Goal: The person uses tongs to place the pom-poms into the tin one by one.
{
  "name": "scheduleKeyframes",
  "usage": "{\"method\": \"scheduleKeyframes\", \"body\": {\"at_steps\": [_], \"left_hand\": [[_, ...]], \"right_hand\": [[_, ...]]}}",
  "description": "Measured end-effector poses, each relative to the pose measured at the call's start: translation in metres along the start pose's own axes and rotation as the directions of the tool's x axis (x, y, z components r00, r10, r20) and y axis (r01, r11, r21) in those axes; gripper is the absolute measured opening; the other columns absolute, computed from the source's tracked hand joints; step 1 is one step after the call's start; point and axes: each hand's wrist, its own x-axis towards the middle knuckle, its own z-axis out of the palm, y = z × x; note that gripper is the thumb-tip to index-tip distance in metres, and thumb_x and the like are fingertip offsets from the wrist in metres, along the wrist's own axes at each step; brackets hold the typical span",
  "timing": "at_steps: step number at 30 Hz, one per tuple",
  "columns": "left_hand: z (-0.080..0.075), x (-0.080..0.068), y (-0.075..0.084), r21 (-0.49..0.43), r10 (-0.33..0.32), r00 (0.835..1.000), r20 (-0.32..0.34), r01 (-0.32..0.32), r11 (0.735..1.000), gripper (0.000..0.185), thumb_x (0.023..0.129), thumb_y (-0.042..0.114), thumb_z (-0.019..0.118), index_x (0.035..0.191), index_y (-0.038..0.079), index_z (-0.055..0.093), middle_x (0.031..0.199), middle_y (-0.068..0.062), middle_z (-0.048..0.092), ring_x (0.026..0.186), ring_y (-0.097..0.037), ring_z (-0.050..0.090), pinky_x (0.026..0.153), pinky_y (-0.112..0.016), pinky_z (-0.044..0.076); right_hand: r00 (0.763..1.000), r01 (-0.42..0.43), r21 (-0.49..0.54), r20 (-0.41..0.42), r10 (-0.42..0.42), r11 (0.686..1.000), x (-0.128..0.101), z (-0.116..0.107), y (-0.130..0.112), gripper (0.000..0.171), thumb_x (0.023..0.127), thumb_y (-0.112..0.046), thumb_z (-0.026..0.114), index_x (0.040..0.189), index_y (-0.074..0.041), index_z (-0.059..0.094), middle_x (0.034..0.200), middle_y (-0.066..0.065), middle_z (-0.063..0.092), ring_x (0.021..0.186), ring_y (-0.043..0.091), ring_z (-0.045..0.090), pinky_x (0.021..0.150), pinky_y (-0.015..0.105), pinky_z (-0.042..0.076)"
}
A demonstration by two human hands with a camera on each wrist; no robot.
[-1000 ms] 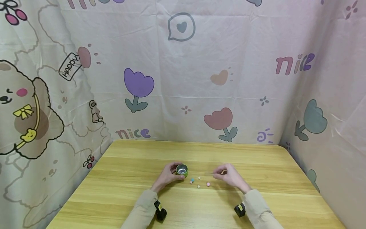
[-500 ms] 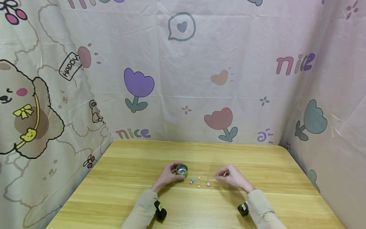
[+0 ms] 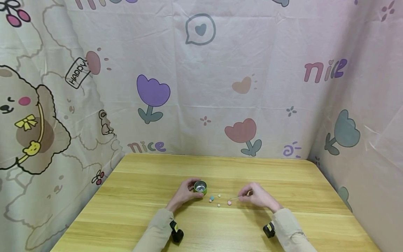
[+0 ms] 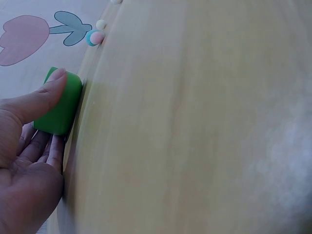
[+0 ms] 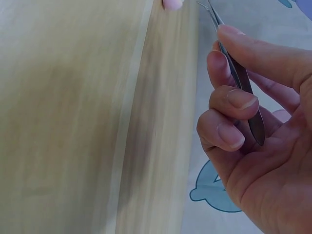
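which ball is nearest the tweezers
The larger pink ball, rightmost in the head view, by the tips of the tweezers; the other four balls lie farther left, toward the tin.

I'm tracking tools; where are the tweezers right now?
In the head view, the tweezers are in the right hand, right of the green tin, tips near the rightmost pink ball.

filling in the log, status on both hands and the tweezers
Left hand holds green tin, open end up. Right hand holds tweezers, tips at larger pink ball, contact unclear. Nothing seen blocking the tips.
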Motion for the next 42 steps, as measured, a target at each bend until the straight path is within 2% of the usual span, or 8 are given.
{"method": "scheduleKeyframes", "body": {"at_steps": [13, 28, 42], "left_hand": [[0.0002, 0.0003, -0.0002, 0.002, 0.002, 1.0, -0.007, -0.002, 1.0, 0.068, 0.08, 0.0, 0.082, 0.138, -0.013, 0.049, 0.138, -0.033, 0.054, 0.13, -0.048, 0.054, 0.115, -0.056, 0.043], [-0.0004, 0.0001, 0.0008, 0.001, 0.006, 1.0, 0.003, -0.006, 1.0, 0.068, 0.081, 0.0, 0.082, 0.138, -0.013, 0.048, 0.138, -0.033, 0.054, 0.129, -0.048, 0.054, 0.114, -0.055, 0.044], [0.0003, 0.0027, -0.0039, -0.022, 0.006, 1.0, 0.001, -0.005, 1.0, 0.068, 0.079, 0.0, 0.083, 0.137, -0.014, 0.049, 0.137, -0.033, 0.054, 0.129, -0.048, 0.054, 0.114, -0.053, 0.045]], "right_hand": [[1.0, 0.015, -0.055, 0.012, -0.015, 0.998, 0.0014, 0.0021, 0.0013, 0.005, 0.085, -0.007, 0.076, 0.085, -0.003, 0.077, 0.078, 0.004, 0.075, 0.07, -0.002, 0.055, 0.062, 0.017, 0.05], [0.999, -0.051, -0.075, -0.013, 0.05, 0.996, 0.0038, 0.006, 0.0002, 0.004, 0.084, -0.008, 0.077, 0.086, -0.005, 0.078, 0.078, 0.002, 0.074, 0.068, 0.001, 0.055, 0.06, 0.017, 0.047], [0.998, -0.061, -0.077, -0.024, 0.06, 0.995, 0.0023, 0.0061, -0.0045, 0.003, 0.084, -0.008, 0.077, 0.086, -0.005, 0.078, 0.079, 0.002, 0.072, 0.067, 0.002, 0.052, 0.058, 0.017, 0.045]]}}
